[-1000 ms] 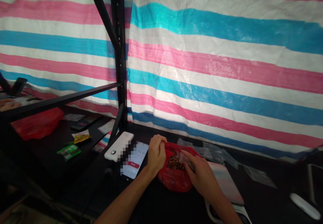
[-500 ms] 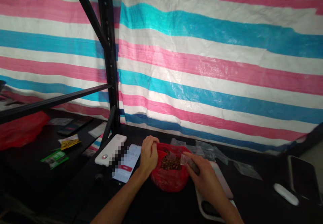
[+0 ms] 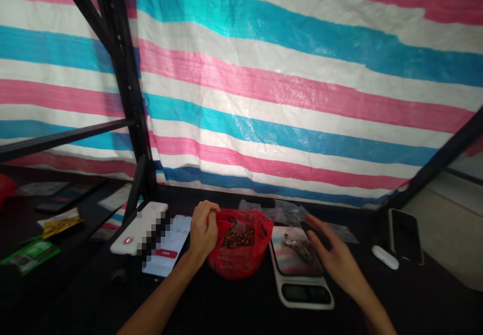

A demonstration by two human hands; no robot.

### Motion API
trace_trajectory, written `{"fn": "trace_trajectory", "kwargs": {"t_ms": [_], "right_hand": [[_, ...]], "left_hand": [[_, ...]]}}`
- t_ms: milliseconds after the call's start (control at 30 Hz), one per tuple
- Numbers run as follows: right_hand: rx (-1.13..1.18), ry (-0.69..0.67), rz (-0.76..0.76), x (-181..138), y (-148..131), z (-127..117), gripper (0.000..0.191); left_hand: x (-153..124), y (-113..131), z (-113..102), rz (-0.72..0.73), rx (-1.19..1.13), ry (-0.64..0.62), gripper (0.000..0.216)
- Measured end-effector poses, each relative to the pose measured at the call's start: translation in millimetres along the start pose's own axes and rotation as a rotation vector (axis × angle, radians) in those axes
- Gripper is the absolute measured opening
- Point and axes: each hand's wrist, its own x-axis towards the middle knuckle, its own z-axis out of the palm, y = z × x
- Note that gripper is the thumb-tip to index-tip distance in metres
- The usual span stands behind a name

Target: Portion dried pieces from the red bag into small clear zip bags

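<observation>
A red plastic bag (image 3: 236, 269) stands with its mouth spread, holding many small brown pieces (image 3: 239, 237) that look like seeds or beans. My left hand (image 3: 204, 229) is closed on the bag's left rim. To the right is a white digital kitchen scale (image 3: 279, 285) with a shiny top plate. A small clear bag (image 3: 298, 243) with some brown contents lies on that plate. Beside it, over the scale's right edge, my right hand (image 3: 334, 252) is open, fingers apart and holding nothing. The scale's display is too dark to read.
Left of the red bag lie a lit phone (image 3: 166, 249) and a white power-bank-like block (image 3: 138, 229). Clear plastic bags (image 3: 289, 212) lie behind. A dark phone (image 3: 405, 237) and a white oblong object (image 3: 385, 257) are far right. Black metal posts (image 3: 128, 83) rise at left.
My right hand has moved from the red bag to the scale and let go of the small clear bag there. My left hand keeps its hold. The view has turned right.
</observation>
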Motion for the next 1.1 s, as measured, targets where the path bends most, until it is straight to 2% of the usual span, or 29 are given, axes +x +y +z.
{"fn": "trace_trajectory", "kwargs": {"t_ms": [133, 233, 367, 633, 933, 1100], "right_hand": [[0.015, 0.335, 0.077, -3.6, 20.2, -4.8, 0.045], [0.000, 0.425, 0.108, -10.6, 31.6, -4.3, 0.047], [0.038, 0.475, 0.120, -16.0, 34.8, -5.7, 0.051], [0.047, 0.444, 0.099, -18.5, 31.3, -6.0, 0.051], [0.047, 0.308, 0.040, -20.0, 37.7, -5.3, 0.047], [0.015, 0.175, -0.038, -22.0, 32.2, -3.3, 0.046]], "left_hand": [[1.6, -1.4, -0.8, 0.018, -0.008, 0.013, 0.025], [2.2, -2.4, -1.0, 0.028, -0.005, 0.023, 0.025], [2.5, -4.2, -0.6, 0.027, 0.014, 0.041, 0.025], [2.8, -8.6, -2.6, 0.113, 0.083, 0.031, 0.026], [5.5, -8.6, -4.1, 0.129, 0.115, 0.044, 0.026], [4.3, -7.8, -4.6, 0.128, 0.122, 0.051, 0.026]]}}
